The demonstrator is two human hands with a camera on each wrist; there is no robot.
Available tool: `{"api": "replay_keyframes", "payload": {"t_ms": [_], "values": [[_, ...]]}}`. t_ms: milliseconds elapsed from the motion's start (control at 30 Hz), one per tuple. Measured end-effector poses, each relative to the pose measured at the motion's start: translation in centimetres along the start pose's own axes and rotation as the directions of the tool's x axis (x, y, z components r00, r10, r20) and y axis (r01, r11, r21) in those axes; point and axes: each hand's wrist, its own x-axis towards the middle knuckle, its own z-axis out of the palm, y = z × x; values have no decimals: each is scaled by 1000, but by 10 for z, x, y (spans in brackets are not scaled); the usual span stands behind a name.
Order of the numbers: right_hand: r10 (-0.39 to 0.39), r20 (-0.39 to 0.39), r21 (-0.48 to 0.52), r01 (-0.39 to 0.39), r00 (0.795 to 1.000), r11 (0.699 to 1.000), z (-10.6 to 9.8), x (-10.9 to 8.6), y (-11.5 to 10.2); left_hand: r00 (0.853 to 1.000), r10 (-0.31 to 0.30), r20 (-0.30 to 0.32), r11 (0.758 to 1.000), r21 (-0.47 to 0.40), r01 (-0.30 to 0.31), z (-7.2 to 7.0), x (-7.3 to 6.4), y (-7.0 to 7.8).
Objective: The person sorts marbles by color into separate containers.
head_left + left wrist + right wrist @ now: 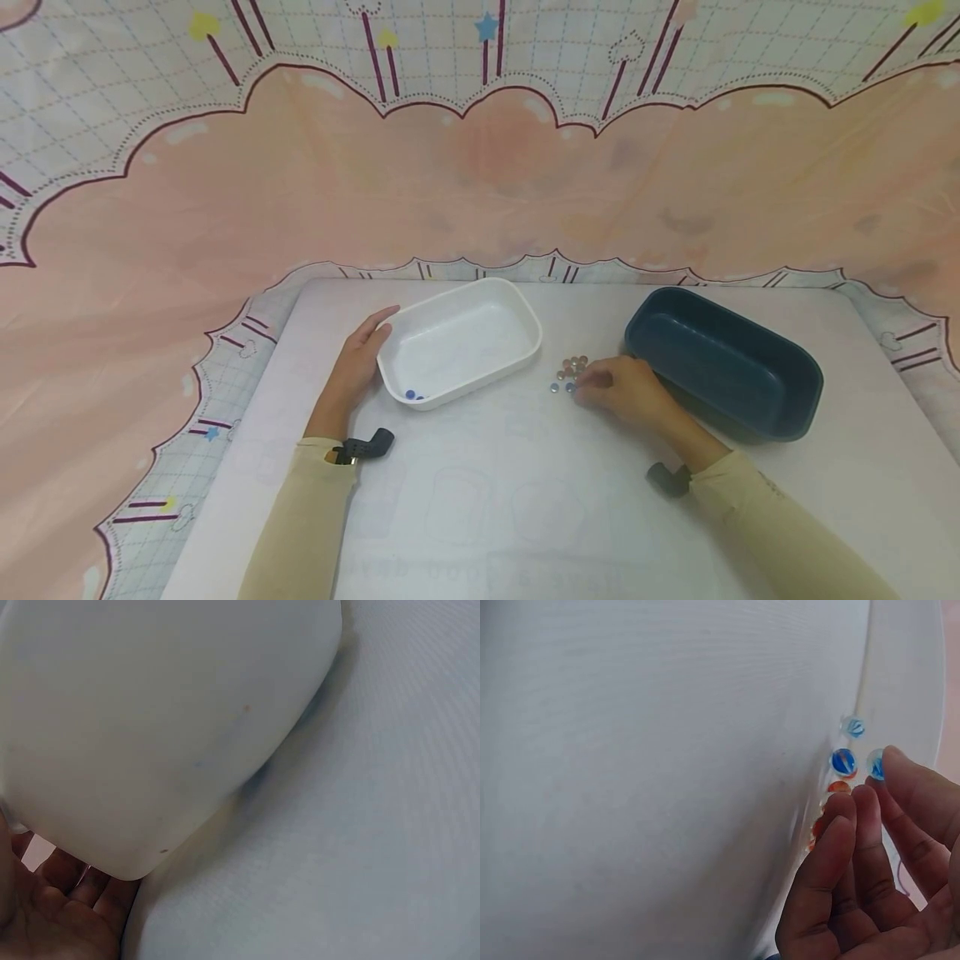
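Observation:
My left hand (356, 364) holds the left end of a white tray (516, 360), thumb at the rim; the left wrist view shows fingers (111, 904) against its outer side. Two blue marbles (410, 394) lie in the tray's near left corner. Beyond the tray's right side, my right hand (628, 388) is low over a cluster of small glass marbles (574, 362). In the right wrist view, thumb and index finger pinch a clear-and-blue marble (875, 763). Close by are a dark blue marble (844, 761), a pale blue one (853, 727) and orange-red ones, partly hidden behind the fingers.
A dark blue, deep tray (723, 354) stands to the right, just past my right hand and forearm. White covering lies over the table (480, 508). Behind it hangs a patterned pink cloth (450, 192). Each wrist carries a small black camera mount (367, 446).

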Motion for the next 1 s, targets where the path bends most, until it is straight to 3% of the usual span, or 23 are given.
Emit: {"api": "replay_keyframes", "payload": {"t_ms": [567,1000], "values": [[-30,11,63,29,999,998,-2,6,-6,1000,17,6,1000,2,-17,1,-2,2],[-45,-24,41,46,999,998,-3,9,-17,1000,7,-7,1000,4,-7,1,-1,1]]}}
